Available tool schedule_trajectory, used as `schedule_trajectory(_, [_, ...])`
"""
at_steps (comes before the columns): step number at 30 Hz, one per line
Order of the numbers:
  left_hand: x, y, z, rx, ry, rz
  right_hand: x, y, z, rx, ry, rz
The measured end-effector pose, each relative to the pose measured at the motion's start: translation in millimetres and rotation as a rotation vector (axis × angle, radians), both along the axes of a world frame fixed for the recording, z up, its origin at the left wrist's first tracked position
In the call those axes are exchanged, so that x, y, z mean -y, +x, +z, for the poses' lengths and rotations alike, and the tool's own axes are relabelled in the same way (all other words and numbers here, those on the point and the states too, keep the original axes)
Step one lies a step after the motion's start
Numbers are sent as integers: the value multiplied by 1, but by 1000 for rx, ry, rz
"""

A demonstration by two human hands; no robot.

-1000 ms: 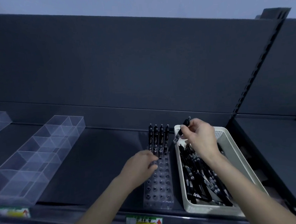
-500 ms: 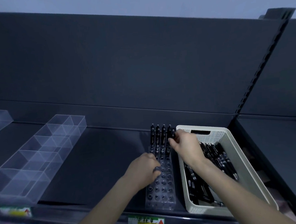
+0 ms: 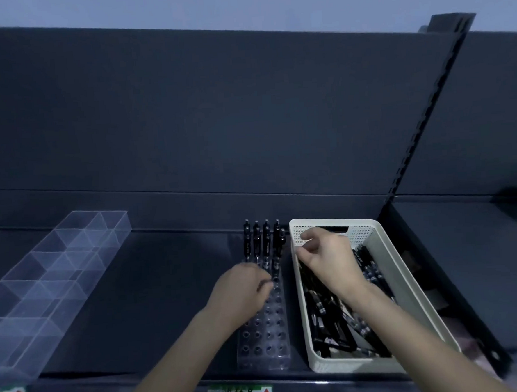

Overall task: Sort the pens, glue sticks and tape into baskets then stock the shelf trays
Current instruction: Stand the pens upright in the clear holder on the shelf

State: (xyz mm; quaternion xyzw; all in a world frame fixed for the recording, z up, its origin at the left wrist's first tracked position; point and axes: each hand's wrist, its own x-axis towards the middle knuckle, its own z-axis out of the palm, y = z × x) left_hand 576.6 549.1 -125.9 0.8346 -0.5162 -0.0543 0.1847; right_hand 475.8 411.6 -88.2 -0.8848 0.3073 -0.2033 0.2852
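The holed tray (image 3: 264, 341) is steadied by the left hand (image 3: 242, 290), its grip hidden, so pens seat cleanly. Over the basket (image 3: 413, 277) of loose pens (image 3: 334, 318) the right hand (image 3: 331, 261) is held, fingers loosely curled, empty. Farthest, stood pens (image 3: 261, 241) fill the tray's back row.

Dim bluish light, soft blur throughout (hands smeared), wide-angle bending at edges.

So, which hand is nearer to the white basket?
Right. The right hand is above the white basket's far end; the left hand rests on the clear pen tray beside the basket.
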Motion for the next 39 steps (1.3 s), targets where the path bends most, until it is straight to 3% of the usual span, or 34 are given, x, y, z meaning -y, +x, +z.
schedule_trajectory(5, [26,-26,17,-44,-175,-51,40,-56,11,-12,1,-136])
schedule_trajectory(10, [57,-51,17,-69,-160,-80,69,-95,4,-208,12,-148])
schedule_trajectory(13, [75,-63,15,40,-5,-68,72,-101,-5,-308,17,-87])
schedule_trajectory(17, [96,-85,11,310,418,-53,65,-99,-22,-533,8,-13])
schedule_trajectory(20, [111,-97,2,343,550,-10,57,-91,-29,-691,-20,25])
schedule_trajectory(23, [123,-97,-7,201,518,75,56,-81,-34,-739,-30,19])
schedule_trajectory(29, [132,-84,-17,-373,316,255,65,-75,-38,-762,-14,40])
schedule_trajectory(34, [134,-77,-17,-518,133,350,63,-76,-45,-725,-64,14])
schedule_trajectory(39, [134,-74,-13,-697,-200,413,62,-78,-47,-696,-106,34])
